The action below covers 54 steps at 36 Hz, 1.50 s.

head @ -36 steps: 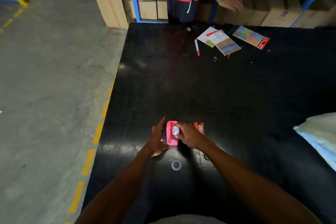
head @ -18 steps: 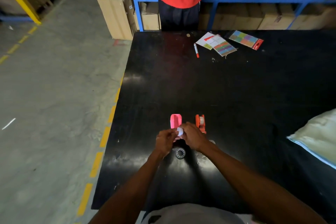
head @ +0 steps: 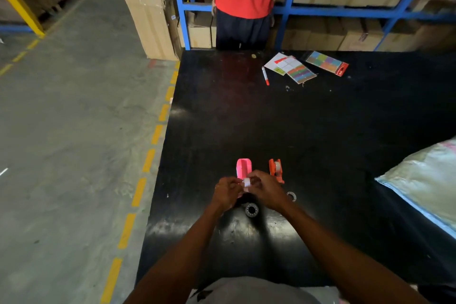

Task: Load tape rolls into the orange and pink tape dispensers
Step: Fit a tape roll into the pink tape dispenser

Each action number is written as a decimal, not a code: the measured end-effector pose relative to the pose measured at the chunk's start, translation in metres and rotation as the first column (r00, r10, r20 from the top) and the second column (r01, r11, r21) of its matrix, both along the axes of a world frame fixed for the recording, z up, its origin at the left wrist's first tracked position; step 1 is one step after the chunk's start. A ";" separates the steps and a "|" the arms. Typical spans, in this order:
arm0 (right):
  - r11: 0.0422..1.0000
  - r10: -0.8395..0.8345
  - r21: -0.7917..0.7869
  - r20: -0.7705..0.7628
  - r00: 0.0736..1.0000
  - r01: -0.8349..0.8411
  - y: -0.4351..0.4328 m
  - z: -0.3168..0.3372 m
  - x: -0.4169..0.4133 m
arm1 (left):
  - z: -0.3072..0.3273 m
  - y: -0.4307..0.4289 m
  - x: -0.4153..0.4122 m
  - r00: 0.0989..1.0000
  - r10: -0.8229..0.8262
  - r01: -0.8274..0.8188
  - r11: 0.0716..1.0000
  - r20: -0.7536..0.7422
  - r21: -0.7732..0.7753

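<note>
Left hand (head: 227,192) and right hand (head: 265,190) pinch small tape roll (head: 246,182) just before pink dispenser (head: 243,168); orange dispenser (head: 276,170) beside it, loose tape core (head: 251,210) nearer.

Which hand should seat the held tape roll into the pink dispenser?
Probably the right hand: its fingers reach over the tape roll nearest the pink dispenser, whose cradle looks empty. The left hand, pinching the roll's other side, could steady the dispenser. The orange dispenser already holds a roll.
</note>
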State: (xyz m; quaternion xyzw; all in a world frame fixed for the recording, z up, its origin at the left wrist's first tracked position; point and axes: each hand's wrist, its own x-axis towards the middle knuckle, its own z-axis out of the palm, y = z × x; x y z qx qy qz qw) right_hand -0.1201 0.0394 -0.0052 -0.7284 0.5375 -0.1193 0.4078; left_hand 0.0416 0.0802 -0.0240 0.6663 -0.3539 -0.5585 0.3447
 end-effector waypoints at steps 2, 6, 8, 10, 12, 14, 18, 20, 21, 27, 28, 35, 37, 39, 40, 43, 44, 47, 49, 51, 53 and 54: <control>1.000 0.021 -0.011 -0.034 0.999 -0.021 -0.002 -0.001 0.000 | 0.000 -0.007 0.004 0.999 -0.027 0.029 0.998 -0.038 0.053; 0.999 -0.034 0.043 0.014 0.999 0.034 0.003 -0.003 -0.002 | 0.008 -0.016 0.007 0.987 -0.118 0.130 0.985 -0.107 0.114; 0.995 -0.074 0.074 0.062 0.995 0.069 0.008 -0.004 -0.005 | 0.006 -0.019 0.008 0.975 -0.152 0.174 0.976 -0.161 0.131; 0.991 -0.095 0.100 0.084 0.992 0.086 0.014 -0.003 -0.007 | 0.006 -0.019 0.009 0.963 -0.184 0.216 0.965 -0.197 0.151; 0.990 -0.113 0.091 0.083 0.990 0.105 0.017 -0.004 -0.008 | 0.006 -0.020 0.009 0.954 -0.194 0.239 0.953 -0.230 0.185; 0.989 -0.120 0.096 0.079 0.990 0.112 0.017 -0.004 -0.007 | 0.005 -0.022 0.009 0.943 -0.210 0.268 0.940 -0.258 0.213; 0.981 -0.148 0.144 0.134 0.980 0.129 0.014 -0.007 -0.012 | 0.004 -0.027 0.014 0.907 -0.256 0.344 0.908 -0.335 0.238; 0.978 -0.176 0.138 0.141 0.974 0.157 0.012 -0.009 -0.017 | 0.003 -0.029 0.019 0.907 -0.267 0.356 0.899 -0.326 0.255; 0.975 -0.188 0.151 0.152 0.970 0.165 0.011 -0.010 -0.019 | 0.002 -0.031 0.022 0.915 -0.260 0.344 0.902 -0.309 0.260; 0.983 -0.131 0.121 -0.064 0.989 0.138 0.003 -0.017 -0.034 | -0.008 -0.036 0.040 0.937 -0.203 0.281 0.921 -0.284 0.269; 0.985 -0.100 0.124 -0.132 0.986 0.117 0.004 -0.019 -0.035 | -0.007 -0.036 0.041 0.937 -0.197 0.278 0.921 -0.290 0.274; 0.982 0.119 0.181 -0.404 0.907 -0.048 0.011 -0.047 -0.035 | -0.007 -0.027 0.041 0.933 -0.156 0.251 0.927 -0.325 0.277; 0.984 0.133 0.167 -0.469 0.873 -0.061 0.014 -0.048 -0.031 | -0.010 -0.024 0.042 0.937 -0.137 0.234 0.929 -0.322 0.287; 0.984 0.179 0.120 -0.576 0.797 -0.134 0.017 -0.045 -0.026 | -0.013 -0.022 0.044 0.942 -0.132 0.228 0.926 -0.309 0.300; 0.981 0.191 0.088 -0.616 0.764 -0.174 0.019 -0.042 -0.023 | -0.015 -0.022 0.045 0.945 -0.131 0.226 0.924 -0.300 0.309; 0.975 0.158 -0.028 -0.620 0.769 -0.222 0.026 -0.039 -0.011 | -0.015 -0.022 0.046 0.951 -0.144 0.231 0.918 -0.274 0.323; 0.968 0.163 -0.048 -0.624 0.765 -0.245 0.029 -0.040 -0.007 | -0.014 -0.023 0.045 0.952 -0.151 0.236 0.917 -0.267 0.322; 0.954 0.238 0.022 -0.665 0.708 -0.299 0.037 -0.049 0.004 | -0.008 -0.024 0.041 0.955 -0.171 0.243 0.918 -0.240 0.313; 0.958 0.227 0.021 -0.668 0.708 -0.288 0.041 -0.054 0.008 | -0.004 -0.024 0.040 0.959 -0.176 0.239 0.923 -0.222 0.302; 0.965 0.187 -0.023 -0.635 0.749 -0.261 0.041 -0.054 0.008 | 0.001 -0.023 0.040 0.963 -0.168 0.226 0.930 -0.211 0.291; 0.980 0.137 -0.059 -0.501 0.855 -0.192 0.040 -0.049 0.007 | 0.007 -0.021 0.042 0.966 -0.151 0.208 0.937 -0.212 0.281; 0.991 0.089 -0.061 -0.362 0.928 -0.119 0.039 -0.045 0.006 | 0.008 -0.020 0.043 0.967 -0.140 0.197 0.940 -0.213 0.279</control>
